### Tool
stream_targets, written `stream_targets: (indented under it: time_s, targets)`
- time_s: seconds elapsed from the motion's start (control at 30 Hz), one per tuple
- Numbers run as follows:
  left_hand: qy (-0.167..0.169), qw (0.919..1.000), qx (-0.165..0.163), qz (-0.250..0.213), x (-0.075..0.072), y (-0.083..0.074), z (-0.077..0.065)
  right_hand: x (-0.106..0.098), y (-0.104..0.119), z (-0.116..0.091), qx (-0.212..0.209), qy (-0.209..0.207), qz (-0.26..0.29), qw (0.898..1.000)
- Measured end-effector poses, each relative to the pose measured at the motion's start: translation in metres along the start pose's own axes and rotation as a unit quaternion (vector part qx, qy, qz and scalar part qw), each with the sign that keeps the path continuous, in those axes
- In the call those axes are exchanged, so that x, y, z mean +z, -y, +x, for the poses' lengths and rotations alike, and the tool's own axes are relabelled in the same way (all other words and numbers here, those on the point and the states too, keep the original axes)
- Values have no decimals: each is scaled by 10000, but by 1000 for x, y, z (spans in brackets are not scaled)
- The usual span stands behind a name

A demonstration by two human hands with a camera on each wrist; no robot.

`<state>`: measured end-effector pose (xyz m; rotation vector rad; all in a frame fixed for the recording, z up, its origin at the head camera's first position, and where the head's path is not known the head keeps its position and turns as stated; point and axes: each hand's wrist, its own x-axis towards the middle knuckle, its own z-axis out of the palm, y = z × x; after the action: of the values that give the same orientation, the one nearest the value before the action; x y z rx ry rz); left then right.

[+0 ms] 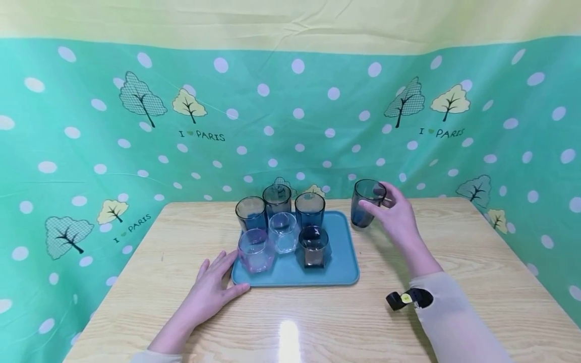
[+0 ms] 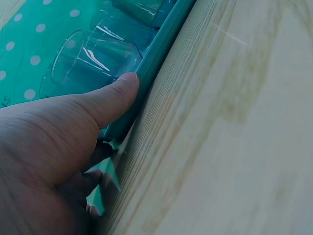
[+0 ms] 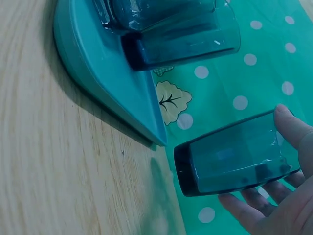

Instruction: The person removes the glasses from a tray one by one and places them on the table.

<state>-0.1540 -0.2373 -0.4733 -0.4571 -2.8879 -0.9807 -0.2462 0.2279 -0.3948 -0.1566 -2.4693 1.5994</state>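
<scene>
A teal tray (image 1: pixel 338 252) sits mid-table with several tumblers on it: three bluish ones at the back (image 1: pixel 277 199), then a purple one (image 1: pixel 255 250), a clear one (image 1: pixel 283 232) and a dark one (image 1: pixel 313 246) in front. My right hand (image 1: pixel 397 217) grips another dark blue glass (image 1: pixel 367 201) just right of the tray's far corner; fingers (image 3: pixel 244 208) and thumb wrap it near the rim. Whether the glass (image 3: pixel 234 156) touches the table I cannot tell. My left hand (image 1: pixel 215 282) lies flat at the tray's front-left corner, thumb (image 2: pixel 117 95) against the tray rim (image 2: pixel 161 54).
The wooden table (image 1: pixel 476 262) spreads wide on both sides of the tray and in front of it. A green polka-dot cloth with trees (image 1: pixel 295 116) hangs behind and along both sides. A black wrist camera (image 1: pixel 404 299) sits on my right sleeve.
</scene>
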Motion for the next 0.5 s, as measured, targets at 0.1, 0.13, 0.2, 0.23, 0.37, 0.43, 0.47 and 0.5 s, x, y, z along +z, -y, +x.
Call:
stream_targets:
  time_s: [0.1,0.13,0.2,0.23,0.37,0.43,0.47,0.5]
  targets:
    - [-14,10000,5,8,0,0,0,1,-2,3,25,-43,5,10000]
    - [-13,10000,3,6,0,-1,0,1,-3,4,29,-60,2,10000]
    - [-12,10000,5,-4,0,-1,0,2,-4,6,31,-81,9,10000]
    - [-4,10000,2,-10,0,-2,0,2,-5,6,30,-90,10,10000]
    - [31,10000,-13,-7,0,-3,0,4,-9,7,57,-84,29,9999]
    - [43,10000,-30,-8,0,-3,0,4,-11,8,67,-72,34,9999]
    - [44,10000,-38,-10,0,-3,-1,4,-11,8,74,-68,38,9999]
    - [44,10000,-42,-9,0,-4,-1,5,-12,9,82,-64,40,9999]
